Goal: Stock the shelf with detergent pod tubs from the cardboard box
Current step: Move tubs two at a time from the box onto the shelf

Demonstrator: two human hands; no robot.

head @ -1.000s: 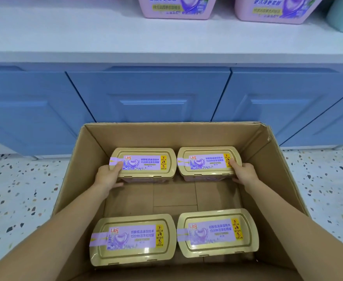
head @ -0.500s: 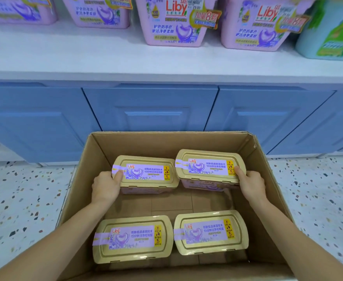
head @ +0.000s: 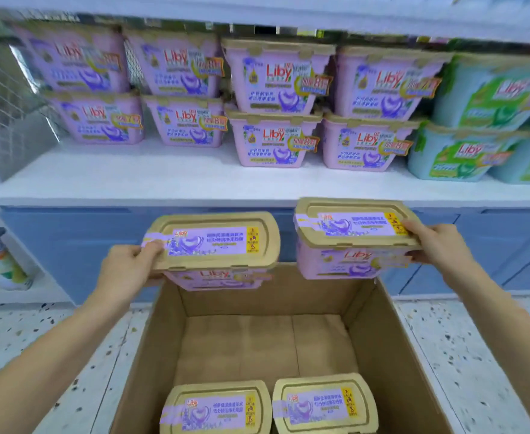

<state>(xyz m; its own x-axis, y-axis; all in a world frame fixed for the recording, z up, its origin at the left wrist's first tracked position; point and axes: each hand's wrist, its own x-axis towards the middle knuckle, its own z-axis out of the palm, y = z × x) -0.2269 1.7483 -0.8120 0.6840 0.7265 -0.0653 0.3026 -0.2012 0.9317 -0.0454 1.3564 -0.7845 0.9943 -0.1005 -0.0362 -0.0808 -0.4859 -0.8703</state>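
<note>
My left hand [head: 126, 270] grips the left end of a pink detergent pod tub with a gold lid [head: 216, 245], held above the far wall of the open cardboard box [head: 169, 321]. My right hand [head: 439, 245] grips the right end of a second pink tub [head: 348, 239], raised a little higher, just below the white shelf [head: 163, 183]. Two more gold-lidded tubs [head: 216, 408] [head: 323, 402] lie side by side at the near end of the box. The far half of the box floor is bare cardboard.
Several pink tubs [head: 273, 139] stand two high at the back of the shelf, with green and blue tubs [head: 464, 151] to their right. Blue cabinet doors [head: 69, 239] run below the shelf. A bottle [head: 0, 261] stands on a low shelf at left. The floor is speckled terrazzo [head: 464, 346].
Both hands have lifted their tubs up out of the box to just below shelf height. The view has tilted upward, so the stocked shelf is now in full sight.
</note>
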